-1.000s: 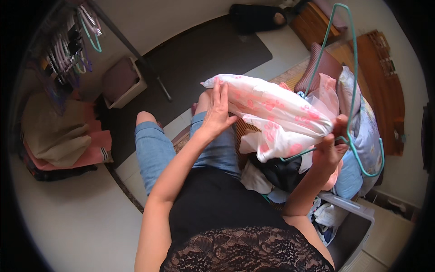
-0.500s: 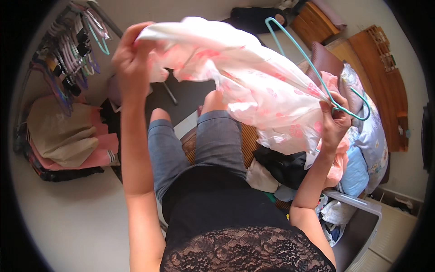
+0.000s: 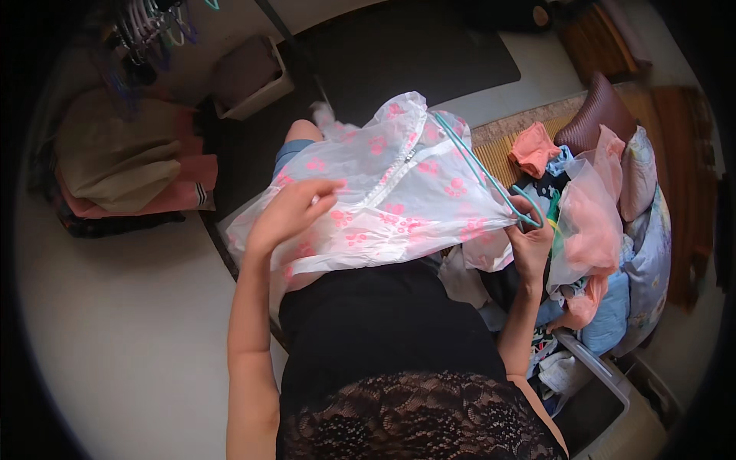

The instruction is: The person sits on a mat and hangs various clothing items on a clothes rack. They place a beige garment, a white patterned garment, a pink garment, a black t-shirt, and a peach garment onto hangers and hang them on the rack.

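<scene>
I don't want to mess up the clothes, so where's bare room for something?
The pale surface is bare between the folded pile and the left arm. The dark mat is bare right of the white bin. It's crowded past the right hand, where clothes are heaped.

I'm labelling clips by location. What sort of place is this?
Probably a bedroom in a home: a woven mat with a dark reddish-brown cushion, heaped clothes, and a cluster of hangers at upper left.

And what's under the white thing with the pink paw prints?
Some blue denim shorts and a bare knee peek out past the white garment. Everything else underneath is covered, so I can't tell.
</scene>
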